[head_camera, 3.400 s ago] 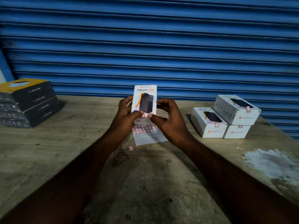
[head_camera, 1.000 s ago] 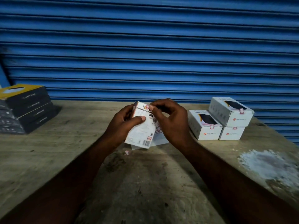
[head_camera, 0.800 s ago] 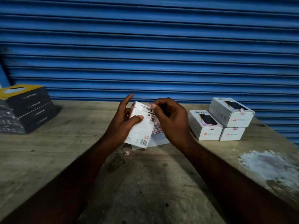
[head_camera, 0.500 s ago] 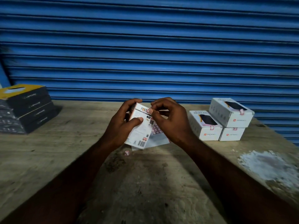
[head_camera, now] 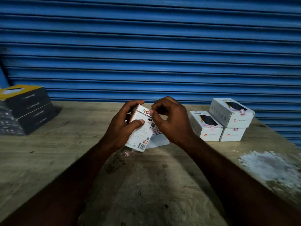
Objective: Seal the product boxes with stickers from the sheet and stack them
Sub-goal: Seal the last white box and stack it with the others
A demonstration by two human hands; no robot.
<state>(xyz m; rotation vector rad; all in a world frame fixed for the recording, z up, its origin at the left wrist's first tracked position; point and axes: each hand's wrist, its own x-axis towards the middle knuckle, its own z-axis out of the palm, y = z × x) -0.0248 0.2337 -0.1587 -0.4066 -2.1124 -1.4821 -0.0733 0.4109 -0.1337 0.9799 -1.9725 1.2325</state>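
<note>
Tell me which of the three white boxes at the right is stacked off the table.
The rearmost white box: it rests on top of the lower right box, while the left box sits beside them directly on the table.

White product box (head_camera: 140,132) tilted, back face up, above sticker sheet (head_camera: 159,141); three sealed boxes (head_camera: 231,115) stacked right.

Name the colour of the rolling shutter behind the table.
The shutter is blue with horizontal ribs, seen in the head view.
</note>
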